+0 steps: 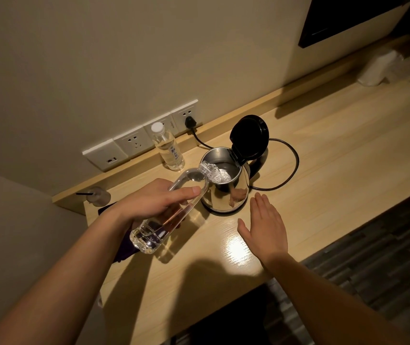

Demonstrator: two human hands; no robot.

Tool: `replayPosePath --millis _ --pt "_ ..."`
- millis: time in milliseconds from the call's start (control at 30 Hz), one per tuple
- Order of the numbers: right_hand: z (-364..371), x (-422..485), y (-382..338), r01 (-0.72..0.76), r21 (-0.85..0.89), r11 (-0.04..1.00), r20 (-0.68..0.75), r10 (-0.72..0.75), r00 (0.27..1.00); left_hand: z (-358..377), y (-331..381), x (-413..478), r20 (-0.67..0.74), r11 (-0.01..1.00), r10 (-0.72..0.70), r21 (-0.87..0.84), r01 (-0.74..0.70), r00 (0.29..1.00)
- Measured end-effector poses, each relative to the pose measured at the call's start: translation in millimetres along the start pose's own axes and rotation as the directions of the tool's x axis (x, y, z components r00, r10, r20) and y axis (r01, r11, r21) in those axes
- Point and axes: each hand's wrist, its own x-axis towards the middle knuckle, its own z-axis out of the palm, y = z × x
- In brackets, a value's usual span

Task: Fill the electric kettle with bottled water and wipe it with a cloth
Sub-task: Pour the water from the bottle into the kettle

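A person's two bare forearms reach over a pale wooden surface [323, 155] set against a beige wall. The left hand [154, 202] is wrapped around a clear plastic water bottle [174, 207], tipped with its open neck over the rim of a stainless steel electric kettle [226, 192]; water is pouring into the kettle. The kettle stands near the middle of the surface, its black lid [250, 138] hinged upright and open, its handle on the far right side. The right hand [265, 225] is spread flat, palm down, fingers together, just to the right of and nearer than the kettle, holding nothing; whether it touches the surface cannot be told. A second bottle [167, 148], capped and full, stands upright on the far left of the kettle, close to the wall. Behind it, a row of white wall sockets [134, 143] holds a black plug, and its cord [291, 165] loops behind the kettle. A dark purple cloth [124, 247] lies on the surface, mostly hidden under the left forearm. A small clear item with a black straw [96, 195] sits at the far left edge.
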Motion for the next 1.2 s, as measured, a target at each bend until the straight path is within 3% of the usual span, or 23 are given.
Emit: replayPosePath --millis 1200 --pt "1.3 1.0 -0.4 -0.013 -0.009 1.000 0.002 0.014 1.000 2.3 21.5 -14.5 0.000 0.999 -0.039 0.038 0.039 0.999"
